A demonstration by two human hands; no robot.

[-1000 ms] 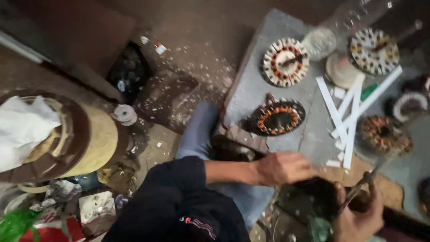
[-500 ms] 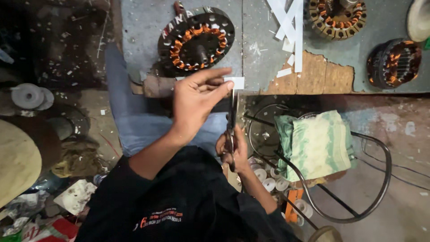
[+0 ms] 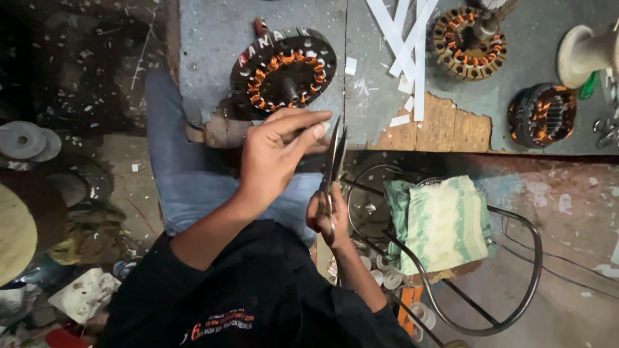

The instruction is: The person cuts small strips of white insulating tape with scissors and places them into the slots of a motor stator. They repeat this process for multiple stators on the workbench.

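My left hand point(image 3: 277, 154) is raised in front of me with its fingers pinched together right beside the blades of a pair of scissors point(image 3: 334, 158). The white paper strip it held a moment ago is hidden behind the fingers. My right hand point(image 3: 325, 219) grips the scissors' handles from below, blades pointing up and slightly parted. Just beyond the hands, a round fan stator with copper windings point(image 3: 284, 71) lies on the grey worktable point(image 3: 213, 45).
Long white paper strips point(image 3: 406, 38) and small offcuts lie on the table beside two more wound stators point(image 3: 469, 42) point(image 3: 541, 116). A green-white cloth point(image 3: 442, 222) rests on a wire stool frame point(image 3: 522, 283). Grey discs point(image 3: 22, 138) lie on the cluttered floor at left.
The view swung down from the table to my lap. My left hand took a white strip off the table and brought it to the scissors; the strip no longer shows past my fingers.
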